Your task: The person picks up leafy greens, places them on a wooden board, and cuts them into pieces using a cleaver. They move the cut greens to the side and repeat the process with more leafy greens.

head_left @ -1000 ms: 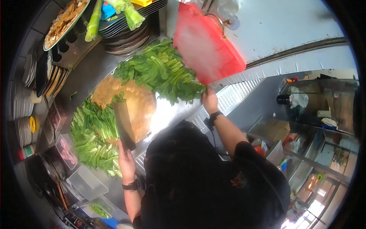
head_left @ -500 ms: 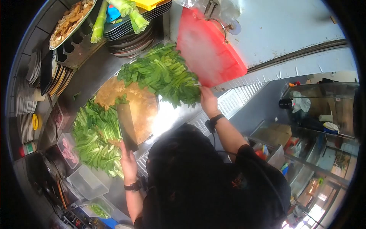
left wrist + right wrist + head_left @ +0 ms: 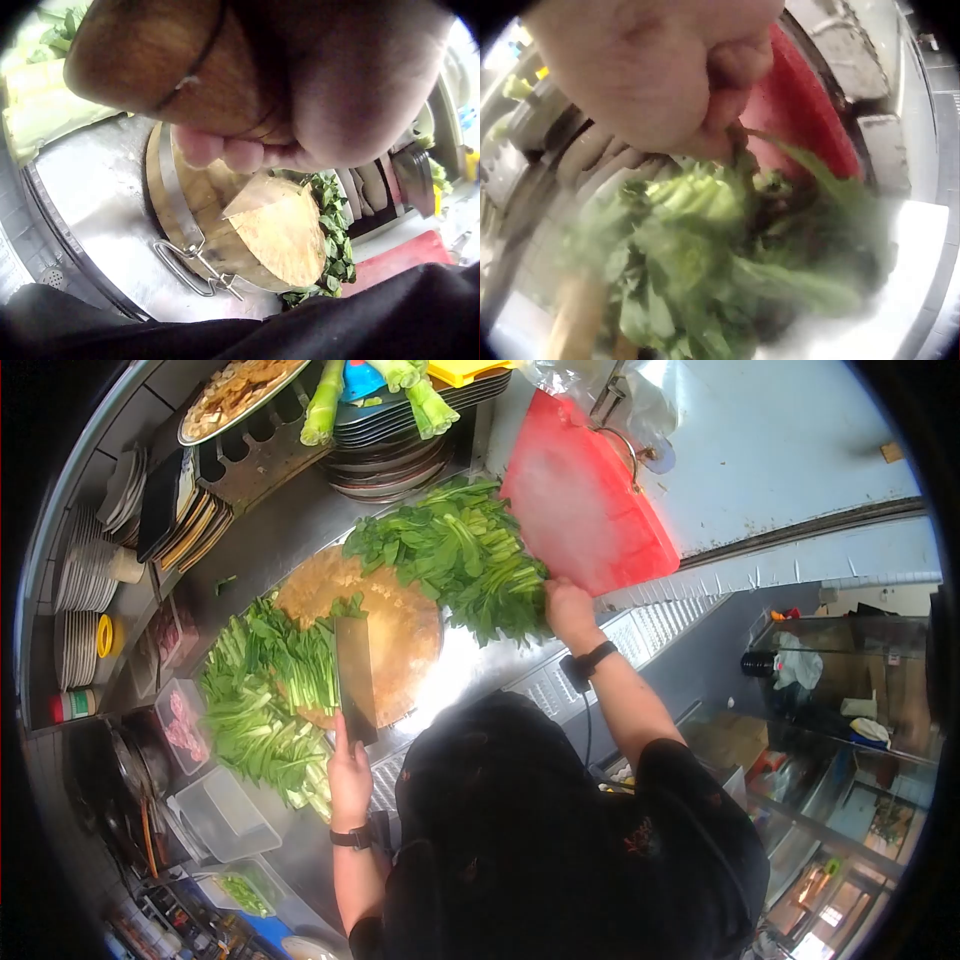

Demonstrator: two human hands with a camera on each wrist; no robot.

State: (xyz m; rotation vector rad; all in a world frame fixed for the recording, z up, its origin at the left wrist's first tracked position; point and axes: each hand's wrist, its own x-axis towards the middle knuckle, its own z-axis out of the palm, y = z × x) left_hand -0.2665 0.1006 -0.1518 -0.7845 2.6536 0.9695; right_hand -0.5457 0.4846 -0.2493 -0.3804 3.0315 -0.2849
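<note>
The left hand (image 3: 349, 780) grips a cleaver (image 3: 355, 675), its blade lying over the left part of a round wooden block (image 3: 408, 630). In the left wrist view, fingers (image 3: 244, 156) curl round the wooden handle (image 3: 157, 60), above the metal-banded block (image 3: 281, 240). A pile of leafy greens (image 3: 265, 715) lies left of the blade. The right hand (image 3: 572, 612) is at the right end of a second pile of greens (image 3: 455, 555), beyond the block. In the right wrist view its curled fingers (image 3: 727, 112) pinch greens (image 3: 697, 255) at a stem; this view is partly blurred.
A red board (image 3: 590, 500) stands close beside the right hand. Stacked dark plates (image 3: 390, 465) are behind the greens. On the left are a tray of pink meat (image 3: 185, 725), an empty clear container (image 3: 228, 815) and stacked white plates (image 3: 80, 650).
The head view has shifted, so the whole scene sits further right. Both hands keep their holds; the right hand's fingers are now more curled in at the edge of the greens.
</note>
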